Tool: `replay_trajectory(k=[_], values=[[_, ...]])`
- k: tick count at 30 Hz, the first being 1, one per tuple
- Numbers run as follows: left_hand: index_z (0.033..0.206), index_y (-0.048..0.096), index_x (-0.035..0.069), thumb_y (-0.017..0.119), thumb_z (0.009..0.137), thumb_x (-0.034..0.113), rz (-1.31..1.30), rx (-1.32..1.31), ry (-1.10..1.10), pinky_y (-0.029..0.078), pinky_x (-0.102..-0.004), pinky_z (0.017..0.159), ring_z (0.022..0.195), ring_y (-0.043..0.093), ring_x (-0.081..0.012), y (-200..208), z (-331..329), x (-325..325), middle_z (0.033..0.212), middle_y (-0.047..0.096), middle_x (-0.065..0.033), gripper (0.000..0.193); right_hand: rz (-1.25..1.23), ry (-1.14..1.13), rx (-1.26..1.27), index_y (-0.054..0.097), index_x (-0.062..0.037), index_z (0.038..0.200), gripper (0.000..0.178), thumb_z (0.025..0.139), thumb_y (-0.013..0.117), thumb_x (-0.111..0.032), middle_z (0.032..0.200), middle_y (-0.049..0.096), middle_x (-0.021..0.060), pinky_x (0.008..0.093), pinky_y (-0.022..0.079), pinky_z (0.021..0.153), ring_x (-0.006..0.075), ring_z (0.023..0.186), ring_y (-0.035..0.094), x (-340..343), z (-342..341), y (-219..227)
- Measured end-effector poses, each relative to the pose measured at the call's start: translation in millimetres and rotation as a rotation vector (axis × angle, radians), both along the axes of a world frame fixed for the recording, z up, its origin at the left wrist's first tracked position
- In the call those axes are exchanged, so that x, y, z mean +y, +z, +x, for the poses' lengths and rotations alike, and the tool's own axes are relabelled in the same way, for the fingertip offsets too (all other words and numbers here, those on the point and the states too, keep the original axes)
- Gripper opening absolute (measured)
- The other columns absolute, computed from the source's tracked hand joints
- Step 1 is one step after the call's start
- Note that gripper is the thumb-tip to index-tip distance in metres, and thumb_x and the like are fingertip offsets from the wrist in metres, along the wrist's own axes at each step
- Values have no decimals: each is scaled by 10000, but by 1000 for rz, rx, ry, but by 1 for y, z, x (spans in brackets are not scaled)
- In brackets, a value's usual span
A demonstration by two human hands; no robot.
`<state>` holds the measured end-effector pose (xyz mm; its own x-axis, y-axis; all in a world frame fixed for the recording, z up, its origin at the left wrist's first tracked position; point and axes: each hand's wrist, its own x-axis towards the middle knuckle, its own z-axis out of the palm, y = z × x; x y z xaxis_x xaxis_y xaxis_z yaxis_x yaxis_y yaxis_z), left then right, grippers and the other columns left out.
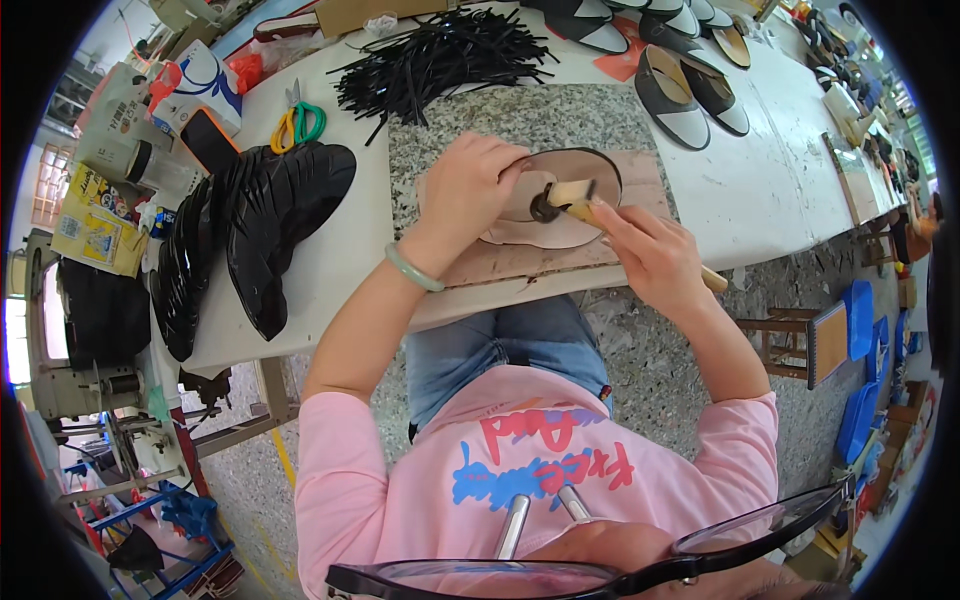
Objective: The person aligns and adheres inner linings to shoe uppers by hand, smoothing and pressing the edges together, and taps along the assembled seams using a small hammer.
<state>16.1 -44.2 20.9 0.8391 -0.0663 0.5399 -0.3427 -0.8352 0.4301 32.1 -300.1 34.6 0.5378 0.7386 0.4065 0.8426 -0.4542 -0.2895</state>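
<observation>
A beige shoe upper with a dark edge lies on a worn pinkish board, which rests on a speckled stone slab. My left hand, with a pale bangle at the wrist, has its fingers closed on the upper's left side. In my right hand is a wooden-handled tool with a pale, dark-tipped head; whether it is a hammer or a brush I cannot make out. The head is over the upper, beside a dark round spot. The handle's end sticks out past my palm.
Stacked black shoe pieces lie at the left, near scissors with yellow and green handles. Black strips are heaped behind the slab. Black-and-white shoes stand at the back right. A wooden stool is on the floor.
</observation>
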Motion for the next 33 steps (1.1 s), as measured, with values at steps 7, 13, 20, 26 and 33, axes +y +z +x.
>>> replay_trajectory(k=[7,13,20,26,33], values=[[940,701,48,690,781,13,-140,-169,91,499,-316,684,819,607,-232,-5,-39,9,873,674,-79,164,-8,7,10,518,-170,1324,552,793,604,-46,881,568,48,372,494,582,255,701,613,26,-4,7],[933,676,36,669,787,-21,-284,-178,252,489,-258,561,738,606,-165,-17,-73,23,867,656,-62,157,-26,83,-5,547,-158,1266,535,755,592,-7,959,569,40,378,509,590,263,703,622,57,-5,6],[901,606,18,672,750,23,-519,-68,540,486,-292,534,659,615,-191,-28,-109,31,851,644,-93,165,-60,118,45,578,-179,1226,526,741,595,24,1025,519,27,370,504,528,242,646,603,92,-11,8],[1083,552,-57,606,763,57,-862,-85,601,505,-318,737,783,634,-193,-52,-125,32,879,648,-128,344,-55,194,81,615,-175,1190,482,749,594,18,1030,511,25,373,502,530,249,613,593,112,-18,2],[1121,567,-51,551,812,63,-756,114,571,456,-293,853,999,590,-203,-65,-151,39,1034,627,-130,330,-18,269,29,629,-168,1165,454,746,600,4,1023,507,27,370,504,538,239,625,594,116,-24,9]])
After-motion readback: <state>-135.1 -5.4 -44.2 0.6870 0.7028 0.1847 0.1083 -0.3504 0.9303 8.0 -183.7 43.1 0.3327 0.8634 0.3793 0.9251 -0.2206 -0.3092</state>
